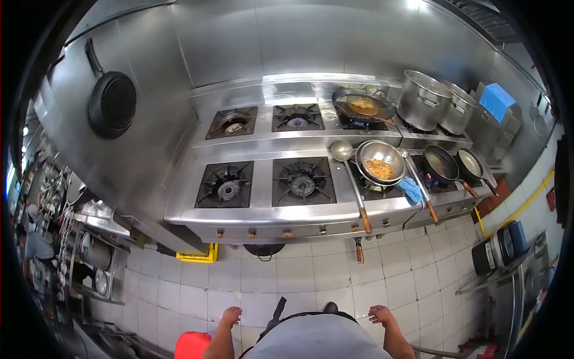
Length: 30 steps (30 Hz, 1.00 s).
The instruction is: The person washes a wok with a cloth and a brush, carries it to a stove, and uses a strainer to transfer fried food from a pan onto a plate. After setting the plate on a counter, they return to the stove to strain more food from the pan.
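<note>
Both hands hang in front of my body, back from the stove [269, 214], and touch nothing. My left hand [231, 315] is empty, its fingers loosely bent and a little apart. To the right, my right hand [379, 314] is empty too, with loosely curled fingers. On the front row of the stove a metal strainer bowl [394, 157] holds golden fried pieces [380, 169]. A large ladle [342, 151] lies left of it, and a second long-handled ladle [423, 185] lies right. Between bowl and second handle is a blue cloth [410, 189].
A wok [341, 99] with bubbling oil sits over a flame at the back. Stock pots [421, 102] stand right of it. Two frying pans [439, 164] rest at front right. A black pan [112, 105] hangs on the left wall. Tiled floor [293, 272] lies before me.
</note>
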Available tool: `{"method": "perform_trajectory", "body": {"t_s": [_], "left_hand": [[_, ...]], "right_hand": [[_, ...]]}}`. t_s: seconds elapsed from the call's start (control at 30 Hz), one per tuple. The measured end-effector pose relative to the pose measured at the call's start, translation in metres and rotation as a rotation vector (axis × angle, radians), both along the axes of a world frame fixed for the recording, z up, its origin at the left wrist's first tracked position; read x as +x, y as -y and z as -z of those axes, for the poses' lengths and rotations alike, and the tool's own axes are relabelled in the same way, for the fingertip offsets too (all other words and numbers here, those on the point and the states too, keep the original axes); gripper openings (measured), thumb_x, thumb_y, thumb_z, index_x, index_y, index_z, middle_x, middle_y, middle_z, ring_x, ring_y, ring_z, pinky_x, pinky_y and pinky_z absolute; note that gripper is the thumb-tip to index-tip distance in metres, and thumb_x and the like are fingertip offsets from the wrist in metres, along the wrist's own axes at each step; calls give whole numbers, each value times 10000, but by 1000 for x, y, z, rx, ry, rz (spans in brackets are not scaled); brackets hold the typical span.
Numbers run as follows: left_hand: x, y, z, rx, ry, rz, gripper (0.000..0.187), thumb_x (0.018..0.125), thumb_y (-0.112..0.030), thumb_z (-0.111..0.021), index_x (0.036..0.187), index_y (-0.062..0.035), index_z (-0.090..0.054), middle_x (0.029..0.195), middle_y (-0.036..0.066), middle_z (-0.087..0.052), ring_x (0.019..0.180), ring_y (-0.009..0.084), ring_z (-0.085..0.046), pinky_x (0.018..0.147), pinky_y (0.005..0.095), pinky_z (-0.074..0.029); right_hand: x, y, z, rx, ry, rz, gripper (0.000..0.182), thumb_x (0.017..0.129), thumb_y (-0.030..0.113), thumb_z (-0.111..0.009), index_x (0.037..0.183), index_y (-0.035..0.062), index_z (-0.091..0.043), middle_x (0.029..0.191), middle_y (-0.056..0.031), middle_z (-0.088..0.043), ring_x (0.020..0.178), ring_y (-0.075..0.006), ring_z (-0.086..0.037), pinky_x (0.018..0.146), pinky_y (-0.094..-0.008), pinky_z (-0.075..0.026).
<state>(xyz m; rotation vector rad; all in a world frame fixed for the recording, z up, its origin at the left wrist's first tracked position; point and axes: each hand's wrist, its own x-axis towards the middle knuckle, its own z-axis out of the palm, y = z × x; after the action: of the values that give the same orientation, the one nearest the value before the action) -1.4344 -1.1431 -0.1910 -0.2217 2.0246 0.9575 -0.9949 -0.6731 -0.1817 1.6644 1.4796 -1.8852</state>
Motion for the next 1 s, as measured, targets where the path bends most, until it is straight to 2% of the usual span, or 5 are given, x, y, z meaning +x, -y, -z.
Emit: {"method": "perform_trajectory", "body": {"t_s": [0.43,0.67,0.8,0.93,1.0], "left_hand": [[97,-129,7,10,82,48,356,823,-283,-602,1110,-75,-572,900,59,-626,669,184,-596,524,308,-495],[92,-137,21,-58,164,90,332,831,-288,-571,1053,-42,-586,868,74,-626,686,202,-606,524,341,-513],[62,-157,33,-43,229,-8,232,854,-243,-511,959,-46,-572,843,84,-616,633,238,-614,505,365,-519],[22,-203,47,-30,196,28,271,845,-265,-507,1027,-73,-566,825,85,-619,620,227,-616,478,358,-514],[-8,-232,44,34,190,106,325,854,-236,-516,1139,-81,-530,961,91,-615,714,222,-607,571,358,-512]], "right_hand": [[16,-153,3,-28,13,153,281,826,196,-599,1072,66,-556,874,-101,-631,660,-211,-616,546,-330,-501],[-69,-162,-2,39,-46,-133,294,871,227,-556,1105,48,-566,944,-97,-636,746,-193,-624,636,-322,-519],[-105,-192,-68,-60,-151,-164,265,899,234,-529,1039,17,-590,910,-107,-647,738,-190,-629,653,-325,-523],[-141,-248,-156,-100,-561,105,342,946,283,-458,937,-25,-606,813,-124,-656,704,-201,-632,680,-333,-527],[-168,-286,-202,-104,-818,233,409,954,360,-424,1040,-12,-571,840,-124,-652,689,-200,-621,661,-317,-517]]}}
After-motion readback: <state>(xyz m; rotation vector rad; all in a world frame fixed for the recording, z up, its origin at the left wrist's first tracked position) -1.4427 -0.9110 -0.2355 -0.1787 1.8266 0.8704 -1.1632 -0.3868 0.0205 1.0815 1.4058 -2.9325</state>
